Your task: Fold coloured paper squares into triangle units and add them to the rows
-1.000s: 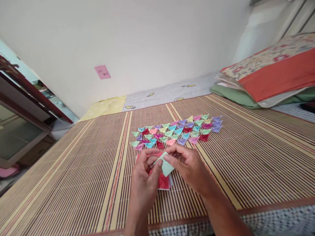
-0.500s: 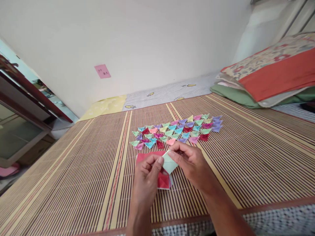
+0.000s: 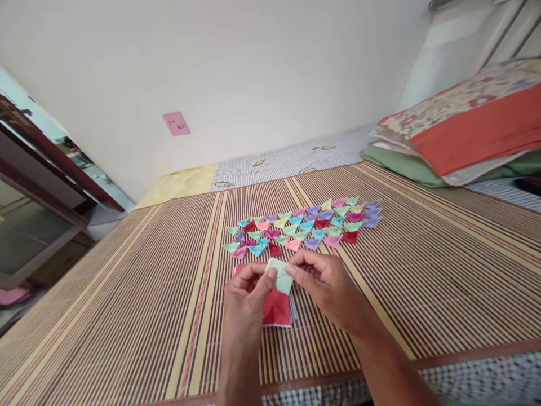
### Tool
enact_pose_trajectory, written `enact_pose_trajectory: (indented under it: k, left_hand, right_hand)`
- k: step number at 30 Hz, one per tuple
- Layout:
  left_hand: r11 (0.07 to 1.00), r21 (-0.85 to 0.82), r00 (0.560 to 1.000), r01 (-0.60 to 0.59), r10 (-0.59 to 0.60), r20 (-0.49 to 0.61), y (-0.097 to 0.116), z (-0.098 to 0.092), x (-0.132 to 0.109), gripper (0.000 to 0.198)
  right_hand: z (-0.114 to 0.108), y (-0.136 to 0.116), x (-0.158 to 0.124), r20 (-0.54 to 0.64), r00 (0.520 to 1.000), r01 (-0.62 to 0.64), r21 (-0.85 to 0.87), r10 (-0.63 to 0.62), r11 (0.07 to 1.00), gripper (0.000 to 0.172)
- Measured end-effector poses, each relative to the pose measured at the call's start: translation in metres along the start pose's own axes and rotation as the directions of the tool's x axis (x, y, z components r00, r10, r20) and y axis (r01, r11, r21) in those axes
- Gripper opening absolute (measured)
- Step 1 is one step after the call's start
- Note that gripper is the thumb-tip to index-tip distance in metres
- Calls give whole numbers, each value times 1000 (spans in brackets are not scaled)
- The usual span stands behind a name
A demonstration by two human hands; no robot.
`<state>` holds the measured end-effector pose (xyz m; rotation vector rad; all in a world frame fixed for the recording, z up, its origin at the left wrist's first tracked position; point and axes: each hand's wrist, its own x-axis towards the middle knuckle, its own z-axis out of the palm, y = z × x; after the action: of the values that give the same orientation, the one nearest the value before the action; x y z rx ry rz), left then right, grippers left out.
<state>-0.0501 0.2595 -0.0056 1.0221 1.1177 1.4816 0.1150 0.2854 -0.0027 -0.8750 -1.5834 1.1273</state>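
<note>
A small folded piece of pale green paper (image 3: 280, 277) is held up between my two hands. My left hand (image 3: 249, 293) pinches its left side, thumb on the front. My right hand (image 3: 323, 282) grips the upper right edge between thumb and fingers. Below it, a stack of square paper (image 3: 276, 311) with a red sheet on top lies on the mat, partly hidden by my left hand and the green paper. Just beyond, several rows of small folded paper pieces (image 3: 291, 230) in many colours are laid out.
A striped bamboo mat (image 3: 139, 293) covers the bed. Folded bedding (image 3: 469, 124) in red, floral and green is piled at the far right. A pink note (image 3: 176, 123) is stuck on the white wall behind. A doorway and a glass-fronted cabinet (image 3: 29, 225) stand at left.
The pale green paper has shifted slightly left and turned in my fingers. Both hands still hold it, and the left has moved a little left. The rows of folded pieces are unchanged.
</note>
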Motion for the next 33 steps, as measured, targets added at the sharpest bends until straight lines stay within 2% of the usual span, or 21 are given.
enact_pose_trajectory:
  k: [3,7,12,16,20,25,30,33]
  left_hand:
    - [999,-20,999,47,-48,-7,0,-1,-1,23]
    - [999,14,999,51,-51,-15,4,-1,-2,24]
    - [998,28,997,57,-59,59,7,4,-2,23]
    - [999,27,1000,20,-21,22,6,7,-3,21]
    - [1000,-1,1000,-13,13,-20,6,9,-5,19]
    - [998,1,998,59,-59,23,7,11,-6,24]
    - [993,-120,995,14,-26,-101,-1,14,-5,26]
    - [976,-216,987,14,-48,-153,-5,18,-4,29]
  right_hand:
    - [0,-5,-2,25,999,34,-70,-33,997,27]
    - [-3,-9,-3,82,995,63,-116,-53,991,29]
    - [-4,0,-3,-20,1000,11,19,-11,1000,28]
    - [0,3,0,-51,998,-32,114,38,993,23]
    - [4,2,0,-32,998,-52,102,56,993,23]
    - [5,4,-1,-71,994,-70,102,78,992,29]
    - [7,11,2,-46,994,-85,263,101,961,18]
    - [8,11,2,-59,994,-77,249,95,965,20]
